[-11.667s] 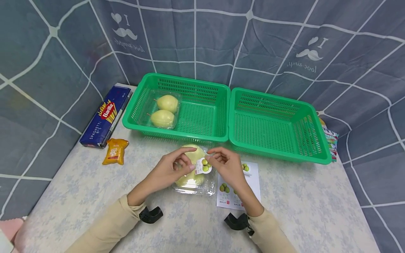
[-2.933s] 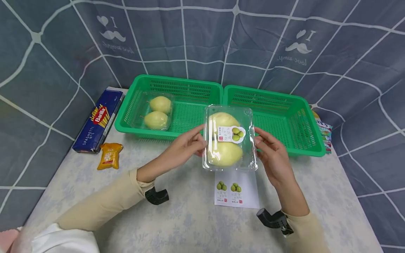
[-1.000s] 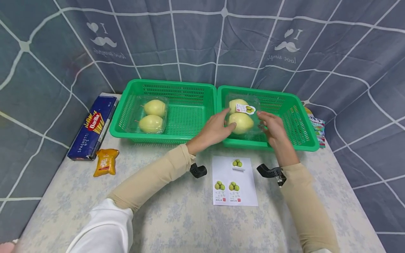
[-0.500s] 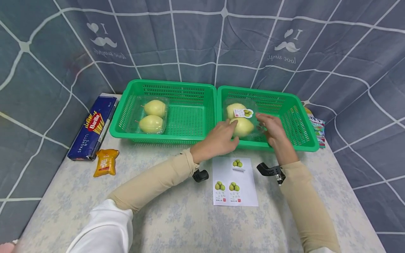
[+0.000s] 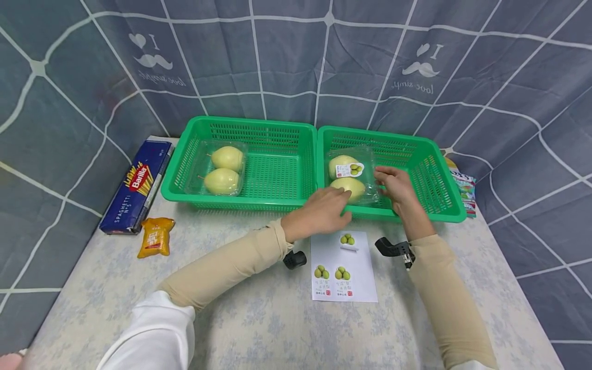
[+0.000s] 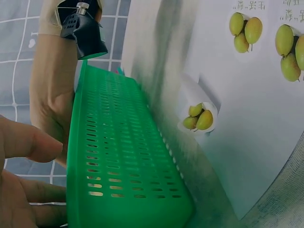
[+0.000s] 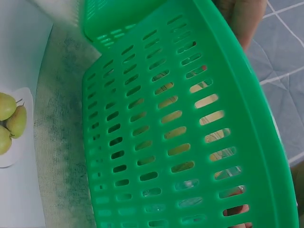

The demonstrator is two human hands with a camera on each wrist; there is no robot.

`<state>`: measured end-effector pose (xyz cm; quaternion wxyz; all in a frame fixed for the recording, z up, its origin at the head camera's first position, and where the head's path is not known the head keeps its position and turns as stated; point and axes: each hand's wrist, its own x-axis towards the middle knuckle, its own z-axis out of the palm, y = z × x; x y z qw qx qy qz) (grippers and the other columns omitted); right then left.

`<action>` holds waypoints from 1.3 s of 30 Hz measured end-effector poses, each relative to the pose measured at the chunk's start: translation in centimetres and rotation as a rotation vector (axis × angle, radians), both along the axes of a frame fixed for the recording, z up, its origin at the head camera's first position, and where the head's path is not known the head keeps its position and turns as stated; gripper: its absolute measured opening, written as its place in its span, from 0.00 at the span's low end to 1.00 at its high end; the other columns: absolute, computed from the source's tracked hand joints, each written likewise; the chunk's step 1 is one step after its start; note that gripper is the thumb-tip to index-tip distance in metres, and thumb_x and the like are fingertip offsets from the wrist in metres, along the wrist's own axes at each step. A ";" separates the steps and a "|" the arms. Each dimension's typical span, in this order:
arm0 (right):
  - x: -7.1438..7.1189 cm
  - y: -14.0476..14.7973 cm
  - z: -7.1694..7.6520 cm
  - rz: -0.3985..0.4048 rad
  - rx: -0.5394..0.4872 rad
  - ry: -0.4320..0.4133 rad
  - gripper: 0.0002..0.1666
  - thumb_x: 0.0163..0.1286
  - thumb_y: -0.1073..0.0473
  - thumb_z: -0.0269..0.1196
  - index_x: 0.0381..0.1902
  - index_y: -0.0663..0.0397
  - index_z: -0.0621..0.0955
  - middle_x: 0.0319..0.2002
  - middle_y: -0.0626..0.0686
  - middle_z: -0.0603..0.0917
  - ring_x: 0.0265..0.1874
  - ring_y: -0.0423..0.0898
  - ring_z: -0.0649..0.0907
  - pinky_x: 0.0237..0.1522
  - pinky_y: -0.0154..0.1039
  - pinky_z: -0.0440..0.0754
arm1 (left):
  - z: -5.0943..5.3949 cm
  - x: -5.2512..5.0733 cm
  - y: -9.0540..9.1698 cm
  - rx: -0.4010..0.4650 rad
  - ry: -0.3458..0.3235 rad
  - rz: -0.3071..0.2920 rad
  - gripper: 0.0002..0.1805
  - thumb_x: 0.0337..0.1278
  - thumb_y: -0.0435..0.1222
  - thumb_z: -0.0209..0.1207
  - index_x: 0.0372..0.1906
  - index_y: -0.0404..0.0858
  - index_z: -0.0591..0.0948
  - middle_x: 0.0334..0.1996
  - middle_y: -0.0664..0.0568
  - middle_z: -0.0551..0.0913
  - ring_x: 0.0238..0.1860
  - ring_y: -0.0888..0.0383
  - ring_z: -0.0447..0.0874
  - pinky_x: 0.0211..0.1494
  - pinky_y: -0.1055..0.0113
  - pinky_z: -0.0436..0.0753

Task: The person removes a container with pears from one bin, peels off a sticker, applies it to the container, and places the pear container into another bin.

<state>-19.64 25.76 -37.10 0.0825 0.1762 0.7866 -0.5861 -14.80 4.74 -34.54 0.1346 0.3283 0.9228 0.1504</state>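
Note:
A clear box (image 5: pixel 367 177) with two pale yellow pears (image 5: pixel 351 188) and a printed label (image 5: pixel 349 170) lies inside the right green basket (image 5: pixel 444 205). My left hand (image 5: pixel 324 210) reaches over the basket's front rim, its fingertips by the nearer pear; in the left wrist view the fingers of that hand (image 6: pixel 16 190) are loosely extended at the rim. My right hand (image 5: pixel 398 190) has bent fingertips against the box's right side. The right wrist view shows mostly the slotted basket wall (image 7: pixel 156 118), partly hiding the fingers behind it.
The left green basket (image 5: pixel 240 201) holds another clear box with two pears (image 5: pixel 222 181). A spaghetti box (image 5: pixel 136 187) and an orange packet (image 5: pixel 156 237) are at the left. A printed label sheet (image 5: pixel 344 282) lies in front; a colourful packet (image 5: pixel 464 190) stands at the right.
The labelled box went from being held up over the sheet to lying in the right basket, then shifted slightly left and nearer. My left hand has drawn back toward the front rim.

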 end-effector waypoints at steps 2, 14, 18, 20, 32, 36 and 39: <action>0.0 0.0 -0.1 0.007 0.013 0.009 0.29 0.80 0.56 0.50 0.73 0.62 0.67 0.45 0.43 0.72 0.42 0.38 0.74 0.42 0.29 0.75 | -0.2 0.0 0.0 -0.023 -0.005 -0.008 0.32 0.74 0.46 0.50 0.75 0.34 0.65 0.76 0.40 0.65 0.77 0.46 0.62 0.82 0.52 0.58; -0.4 -0.5 -0.6 0.360 0.642 0.044 0.29 0.81 0.61 0.39 0.74 0.69 0.64 0.67 0.71 0.72 0.35 0.51 0.74 0.37 0.42 0.71 | -0.7 0.1 -0.2 -0.081 0.003 -0.022 0.31 0.76 0.49 0.49 0.74 0.36 0.67 0.77 0.43 0.63 0.79 0.49 0.59 0.84 0.49 0.47; -0.7 -0.3 -0.8 0.452 0.722 0.004 0.30 0.77 0.64 0.38 0.73 0.72 0.63 0.68 0.73 0.71 0.30 0.49 0.70 0.37 0.43 0.70 | -0.9 0.3 -0.1 -0.085 0.015 -0.032 0.31 0.76 0.48 0.49 0.74 0.36 0.67 0.77 0.44 0.64 0.79 0.50 0.59 0.84 0.49 0.47; -0.7 -0.3 -0.7 0.455 0.722 -0.004 0.30 0.78 0.64 0.38 0.73 0.73 0.63 0.68 0.73 0.71 0.32 0.50 0.71 0.38 0.43 0.71 | -0.9 0.3 0.0 -0.082 0.021 -0.035 0.31 0.76 0.48 0.49 0.74 0.37 0.67 0.77 0.44 0.64 0.79 0.50 0.60 0.84 0.49 0.47; -0.6 -0.3 -0.4 0.464 0.748 -0.008 0.30 0.79 0.63 0.39 0.73 0.73 0.63 0.68 0.73 0.70 0.31 0.50 0.71 0.39 0.44 0.72 | -1.0 0.3 -0.2 -0.050 0.018 -0.032 0.29 0.75 0.47 0.50 0.74 0.39 0.69 0.76 0.44 0.65 0.78 0.49 0.61 0.84 0.48 0.47; -0.2 -0.4 0.0 0.461 0.766 -0.006 0.30 0.78 0.64 0.40 0.74 0.73 0.62 0.64 0.74 0.73 0.24 0.47 0.65 0.35 0.43 0.69 | -1.3 0.2 -0.3 -0.019 0.009 -0.035 0.29 0.75 0.47 0.51 0.74 0.40 0.68 0.76 0.44 0.66 0.79 0.50 0.60 0.84 0.49 0.46; 0.1 -0.5 0.4 0.436 0.781 0.017 0.31 0.77 0.65 0.40 0.74 0.72 0.61 0.47 0.71 0.78 0.21 0.45 0.61 0.31 0.43 0.67 | -1.5 0.2 -0.7 0.029 0.003 -0.042 0.29 0.74 0.46 0.52 0.74 0.41 0.68 0.75 0.44 0.67 0.79 0.50 0.59 0.84 0.49 0.45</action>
